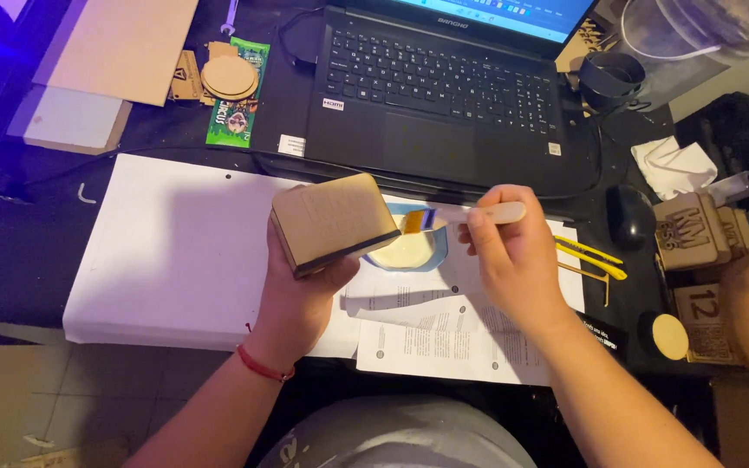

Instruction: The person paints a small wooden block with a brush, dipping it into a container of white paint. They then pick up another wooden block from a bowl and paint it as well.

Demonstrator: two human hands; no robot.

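One wooden box (333,223), light brown with a dark lower edge, sits tilted in your left hand (295,295), raised above the white sheet (175,251) near the middle of the table (28,217). Left fingers are clamped on the box from beneath, thumb on its near side. Your right hand (513,260) has its fingers closed on one brush (465,214), bristles at the box's right edge, over one small blue dish (409,251) of pale liquid.

Judgement: keep the box steady and angled toward the brush, load the bristles lightly, stroke over the dish so drips land in it.

Count: one laptop (444,87) at the far edge, printed papers (444,329) under the dish, one yellow cutter (595,257), one mouse (630,215) to the right.
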